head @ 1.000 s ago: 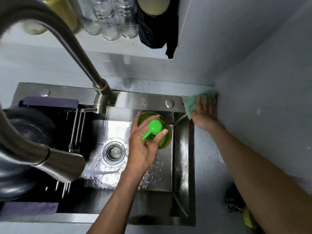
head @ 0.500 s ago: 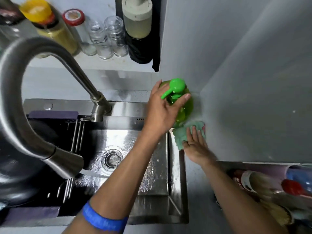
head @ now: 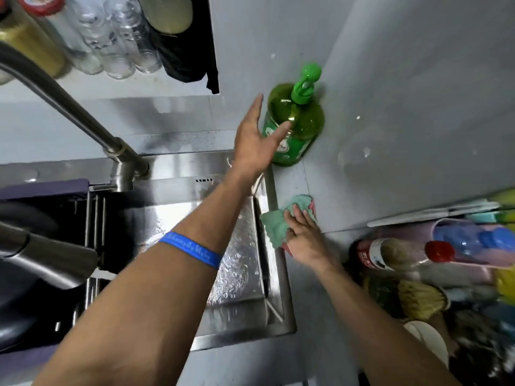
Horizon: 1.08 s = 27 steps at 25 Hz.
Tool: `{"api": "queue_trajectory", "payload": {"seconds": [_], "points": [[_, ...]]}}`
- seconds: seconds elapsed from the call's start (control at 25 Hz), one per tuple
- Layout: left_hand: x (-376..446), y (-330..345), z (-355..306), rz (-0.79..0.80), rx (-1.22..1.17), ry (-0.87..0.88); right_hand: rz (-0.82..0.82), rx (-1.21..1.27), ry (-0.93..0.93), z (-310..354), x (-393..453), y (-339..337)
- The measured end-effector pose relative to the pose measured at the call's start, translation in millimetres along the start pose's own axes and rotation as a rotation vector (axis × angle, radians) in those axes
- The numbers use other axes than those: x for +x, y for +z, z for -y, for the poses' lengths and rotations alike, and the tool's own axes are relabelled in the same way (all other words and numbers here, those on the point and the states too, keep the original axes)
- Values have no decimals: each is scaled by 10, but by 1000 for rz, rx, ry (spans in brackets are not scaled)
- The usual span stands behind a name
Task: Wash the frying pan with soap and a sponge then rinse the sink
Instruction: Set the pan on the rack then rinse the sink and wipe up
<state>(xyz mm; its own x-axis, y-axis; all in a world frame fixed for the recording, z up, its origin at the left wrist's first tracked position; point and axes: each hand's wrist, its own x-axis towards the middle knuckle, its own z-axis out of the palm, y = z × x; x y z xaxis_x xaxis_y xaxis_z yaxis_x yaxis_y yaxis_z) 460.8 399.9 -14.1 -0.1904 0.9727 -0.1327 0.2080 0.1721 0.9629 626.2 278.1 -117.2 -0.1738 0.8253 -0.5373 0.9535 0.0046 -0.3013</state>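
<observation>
Head view: left hand (head: 255, 146) spread open beside soap bottle (head: 295, 126); right hand (head: 305, 235) presses cloth (head: 276, 222).

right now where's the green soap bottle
In the head view, the green soap bottle stands upright on the counter in the wall corner, beyond the sink's far right corner. The left hand is open beside it.

The left hand (head: 255, 140), fingers straight, is beside the green soap pump bottle (head: 299, 126) standing in the counter corner. Nearer than it, the right hand (head: 305, 235) presses a green cloth (head: 276, 222) on the sink rim (head: 281, 277).
</observation>
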Motion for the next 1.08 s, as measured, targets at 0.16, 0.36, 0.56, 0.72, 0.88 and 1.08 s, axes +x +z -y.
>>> {"api": "queue_trajectory", "payload": {"seconds": [0.16, 0.36, 0.56, 0.72, 0.88, 1.08], "points": [[-851, -158, 550, 42, 32, -206, -46, 64, 1, -124, -236, 99], [-1968, -473, 1206, 88, 115, -391, -232, 174, -83, -243, -609, 399], [-2371, -813, 1453, 145, 225, -425, -359, 342, -101, -287, -1149, 765], [-2478, -1077, 1398, 142, 205, -395, -300, 725, 101, -84, -1540, 1057], [-2752, -1504, 1345, 97, 117, -437, -200, 1072, 169, 601, -1738, 1288], [-2836, -2392, 1404, -165, 144, -386, -175, 1320, 319, 1946, -1456, 1338]]}}
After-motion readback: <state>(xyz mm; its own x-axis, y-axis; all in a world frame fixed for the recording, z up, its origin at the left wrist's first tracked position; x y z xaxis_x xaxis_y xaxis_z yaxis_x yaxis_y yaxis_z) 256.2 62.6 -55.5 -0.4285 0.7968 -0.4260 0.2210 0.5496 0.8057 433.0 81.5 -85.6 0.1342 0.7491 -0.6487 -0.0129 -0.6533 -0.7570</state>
